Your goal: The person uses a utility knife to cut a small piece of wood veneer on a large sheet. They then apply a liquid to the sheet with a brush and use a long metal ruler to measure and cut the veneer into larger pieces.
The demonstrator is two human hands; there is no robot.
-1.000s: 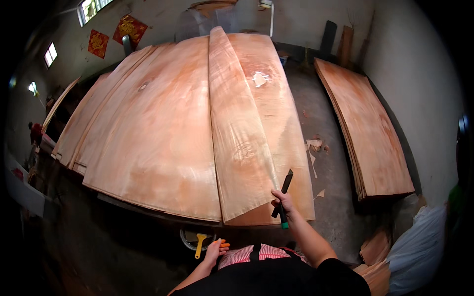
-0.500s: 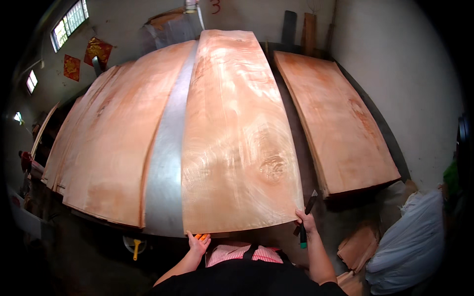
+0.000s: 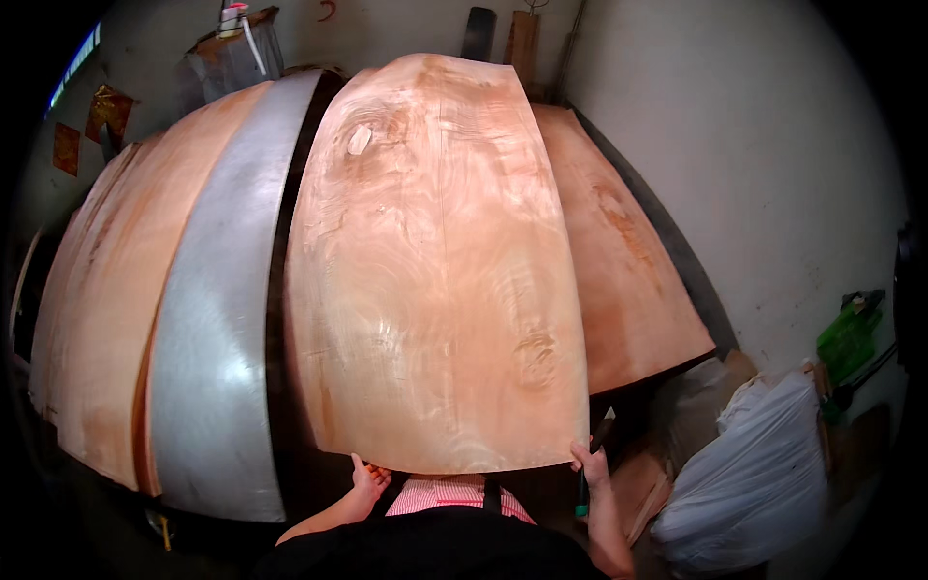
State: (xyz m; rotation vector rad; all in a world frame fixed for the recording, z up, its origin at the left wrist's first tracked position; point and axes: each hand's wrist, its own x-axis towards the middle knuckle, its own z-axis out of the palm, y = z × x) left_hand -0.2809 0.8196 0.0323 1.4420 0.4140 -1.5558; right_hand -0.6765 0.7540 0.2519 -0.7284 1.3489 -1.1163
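Observation:
A wide, thin wood veneer sheet (image 3: 440,290), pale with a swirling grain, stretches away from me, its near edge at my waist. At its near left corner, my left hand (image 3: 364,486) has the thumb at the edge and the fingers underneath, partly hidden. My right hand (image 3: 593,466) grips the near right corner. That same hand also carries a utility knife (image 3: 601,430), dark with a green end, pointing up and away beside the sheet. The sheet's right side overlaps a veneer stack (image 3: 628,261).
Left of the sheet runs a shiny metal strip (image 3: 222,319), a dark gap between them. Beyond it lies another veneer stack (image 3: 116,329). A white sack (image 3: 749,483) and scrap veneer (image 3: 643,493) stand near my right side, below a green object (image 3: 849,343). A wall (image 3: 754,155) closes the right.
My hands have shifted the veneer sheet rightward, off the metal strip's side and partly over the right stack. The view has turned right. Both hands keep their corners; the knife stays in the right hand.

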